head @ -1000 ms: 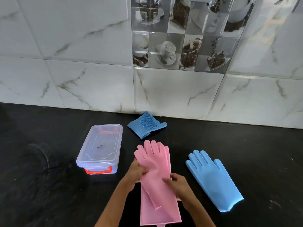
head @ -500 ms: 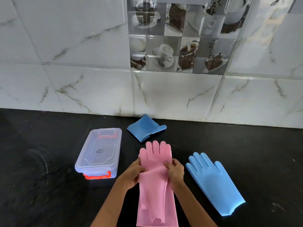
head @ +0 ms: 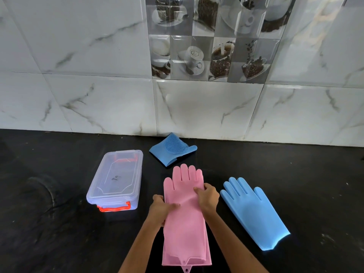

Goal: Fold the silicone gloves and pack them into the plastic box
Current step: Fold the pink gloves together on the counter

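Head view: the pink gloves (head: 186, 219) lie stacked on the table (head: 59, 233), long axis running 6 to 12 o'clock. The left hand (head: 162, 210) pinches their 9 o'clock edge, the right hand (head: 208, 198) presses the 3 o'clock edge, fingers curled. The plastic box (head: 116, 180) sits closed at 10 o'clock, nearer the left hand.

This is a home kitchen. A black stone counter (head: 59, 223) runs along a wall of glossy white marble-look tiles (head: 88, 56). Set into that wall, above the counter's back edge, is a decorative panel (head: 212, 40) printed with coffee cups and coffee beans. On the counter lie silicone dishwashing gloves (head: 254, 211) and a clear plastic box (head: 116, 180) with red clips, ordinary household things.
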